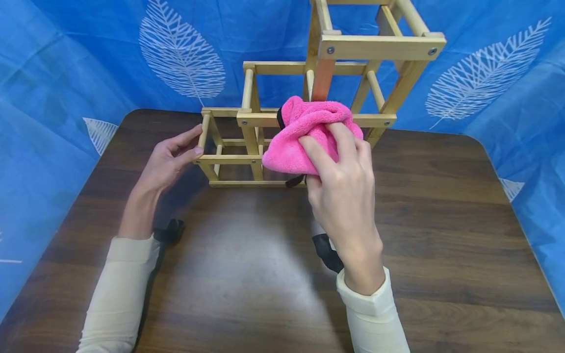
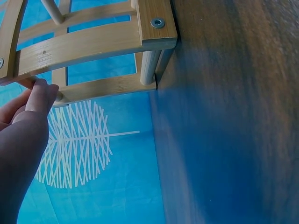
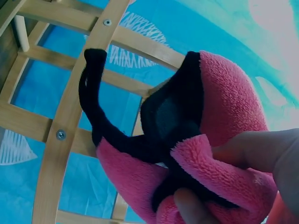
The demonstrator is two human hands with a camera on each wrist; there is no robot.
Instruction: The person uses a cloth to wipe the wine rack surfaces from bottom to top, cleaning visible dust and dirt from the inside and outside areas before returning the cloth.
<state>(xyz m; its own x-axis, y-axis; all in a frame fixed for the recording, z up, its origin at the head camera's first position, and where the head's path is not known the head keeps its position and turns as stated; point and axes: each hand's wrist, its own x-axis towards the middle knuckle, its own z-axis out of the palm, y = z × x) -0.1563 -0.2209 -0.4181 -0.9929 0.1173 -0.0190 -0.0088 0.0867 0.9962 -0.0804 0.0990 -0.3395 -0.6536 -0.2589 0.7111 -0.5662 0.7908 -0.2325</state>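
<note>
1 wooden rack [image 1: 324, 78] | 1 pink cloth [image 1: 295, 147] | left fingers [image 1: 187, 136] pinching rack | right fingers [image 1: 318, 154] clamped on cloth

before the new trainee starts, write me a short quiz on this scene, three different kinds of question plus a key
1. Which hand grips the pink plush cloth? a) left b) right c) both
2. True or false: the left hand touches the lowest tier of the stepped wooden rack.
3. Fill in the blank: the blue backdrop is printed with white ____ shapes.

Key:
1. b, the right hand.
2. True; its fingers meet that tier's end.
3. Leaf.
</note>
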